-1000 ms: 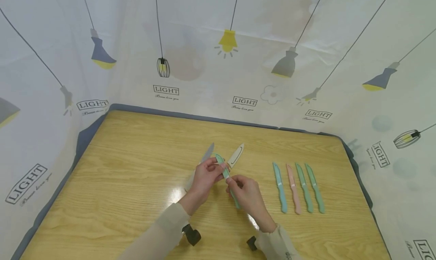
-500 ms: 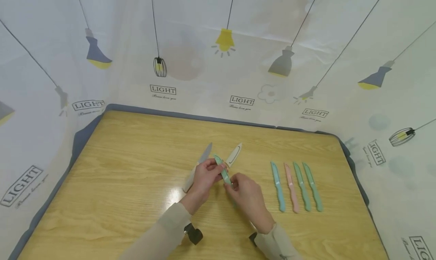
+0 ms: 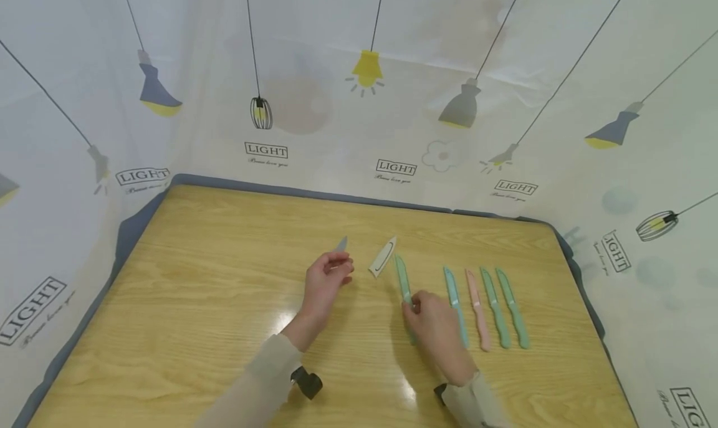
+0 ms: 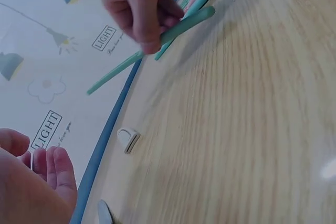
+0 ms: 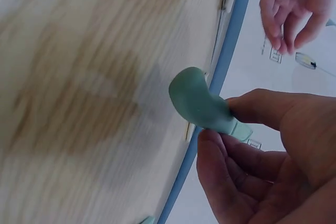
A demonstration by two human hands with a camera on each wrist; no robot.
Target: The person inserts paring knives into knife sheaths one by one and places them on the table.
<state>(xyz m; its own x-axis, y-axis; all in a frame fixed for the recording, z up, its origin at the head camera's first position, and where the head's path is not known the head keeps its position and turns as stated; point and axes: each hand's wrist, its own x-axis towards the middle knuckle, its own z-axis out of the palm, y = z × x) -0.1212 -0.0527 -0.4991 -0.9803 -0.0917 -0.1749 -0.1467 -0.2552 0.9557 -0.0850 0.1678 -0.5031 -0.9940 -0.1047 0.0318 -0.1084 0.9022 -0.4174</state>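
My right hand (image 3: 439,328) pinches a green knife (image 3: 401,273) between thumb and fingers, its blade end covered by a green sheath and pointing away from me. In the left wrist view the knife (image 4: 197,20) is held above the table, and the right wrist view shows its curved handle end (image 5: 195,98) close up. My left hand (image 3: 324,285) is off to the left with loosely bent fingers and nothing in them. Beyond it, the grey blade (image 3: 343,243) of another knife sticks out, its handle hidden by the hand. A white sheath (image 3: 384,257) lies just right of that blade.
Right of my right hand lies a row: a blue knife (image 3: 452,285), a pink knife (image 3: 477,303) and two green knives (image 3: 495,306), roughly parallel. The wooden table (image 3: 224,278) has a blue-grey edge, with a lamp-print curtain (image 3: 314,54) behind it.
My left hand has let go of the green knife and drawn back left, over the grey-bladed knife. My right hand has carried the green knife right, towards the row.
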